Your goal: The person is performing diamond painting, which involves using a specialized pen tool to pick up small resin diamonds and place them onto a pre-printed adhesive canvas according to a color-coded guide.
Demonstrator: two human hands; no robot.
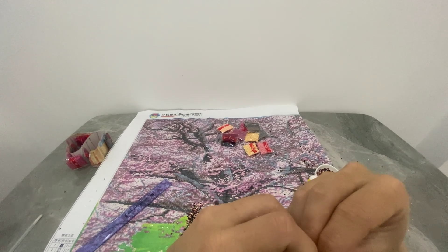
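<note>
**Two hands over a bead-mosaic canvas on a grey table**

One canvas [200,158], printed with a pink blossoming tree and bordered in white, is shown lying flat on a grey stone-patterned table [373,135]; it fills the middle of the frame from the upper centre down to the lower edge. Two hands are seen at the lower right, close to the camera and partly blurred. The left hand [242,226] is held low over the canvas's lower part, with its fingers curled inward and pressed together. The right hand [357,205] is placed just beside it, touching it, with its fingers likewise bent and bunched into a loose fist. Whether anything is pinched between the fingers cannot be told, since the fingertips are hidden.

One purple ruler [133,212] is laid diagonally on the canvas at the lower left. One cluster of small bead packets [245,135], roughly seven in red, yellow and grey, is shown on the canvas at the upper centre. One small white tray [325,170] holding dark beads is visible just above the right hand's knuckles. A second bundle of packets [88,149] is seen off the canvas on the table at the left of the frame.
</note>
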